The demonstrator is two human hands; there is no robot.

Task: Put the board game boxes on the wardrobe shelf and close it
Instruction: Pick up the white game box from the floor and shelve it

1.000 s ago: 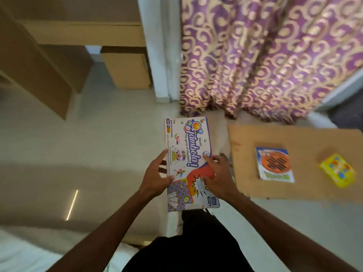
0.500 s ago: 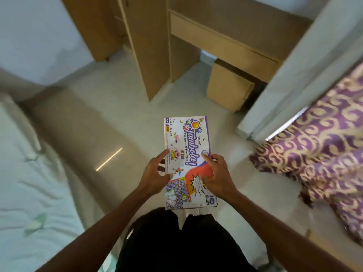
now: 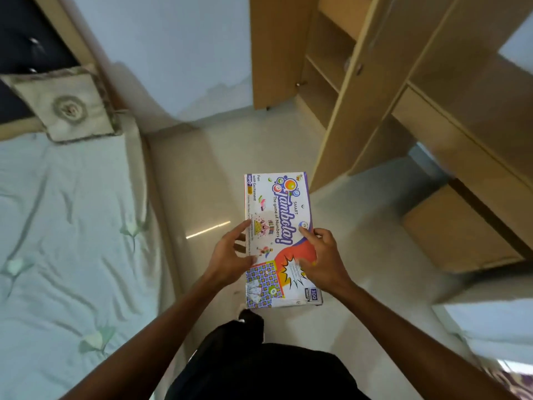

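In the head view, the board game box is held in the air above the floor, in front of the person's body. Its long axis runs away from the person, and the printed top face looks up at the camera. The title end points toward the wardrobe.

The left hand holds the left long edge, with the thumb on the top face. The right hand grips the right long edge, with the fingers spread on the red part of the print. The near corners of the box are free.

The wardrobe stands ahead, and its door is open, so some shelves show inside. A wooden desk is to the right of it. A bed with a pillow fills the left side.

The picture is a little blurred. The top of the wardrobe is cut off, and I cannot read the small print on the box.
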